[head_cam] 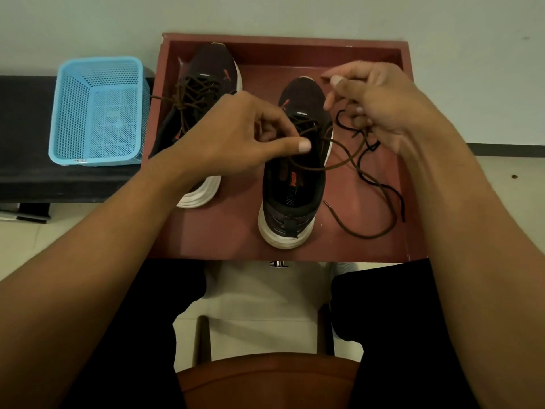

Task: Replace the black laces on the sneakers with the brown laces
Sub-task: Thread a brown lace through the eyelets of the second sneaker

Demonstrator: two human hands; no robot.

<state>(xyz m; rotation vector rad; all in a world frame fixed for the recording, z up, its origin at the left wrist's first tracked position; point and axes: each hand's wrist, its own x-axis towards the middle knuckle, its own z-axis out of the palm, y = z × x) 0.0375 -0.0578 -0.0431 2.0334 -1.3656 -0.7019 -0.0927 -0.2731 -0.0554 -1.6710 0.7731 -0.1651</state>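
**Red tabletop, raised rim: two sneakers, lacing under way**

- Tabletop: rim on all four sides, with bare floor between the shoes and along the near edge.
- Left sneaker: far left corner, toe near the back rim, laced in brown.
- Right sneaker: centre, heel close to the near edge.
- Brown lace: threaded through the right sneaker's front eyelets, its free end looping over the floor toward the right rim.
- Black lace: loose beside the right rim, crossing the brown lace.
- Left hand: fingers curled on the brown lace at the eyelets, thumb straight.
- Right hand: raised, thumb and forefinger pinching a strand of brown lace.
- Blue basket: just outside the left rim.
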